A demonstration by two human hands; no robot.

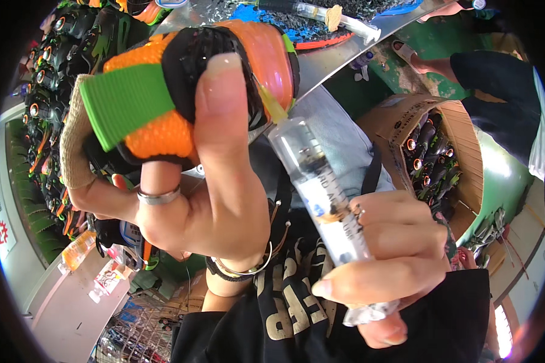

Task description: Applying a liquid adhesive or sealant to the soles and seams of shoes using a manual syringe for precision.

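Shoe, orange and black with a green strap, held at upper centre of the frame. Left hand closed around it from below, thumb pressed flat over the black mesh, apparently to steady the sole edge toward the needle. Syringe, clear barrel, runs diagonally from centre to lower right; its yellowish tip touches the pink-orange sole rim. Right hand gripping the barrel, fingers wrapped, likely to aim the tip. A second syringe lies on the speckled surface at top. Cardboard box of dark shoes at right; more shoes stacked at left.
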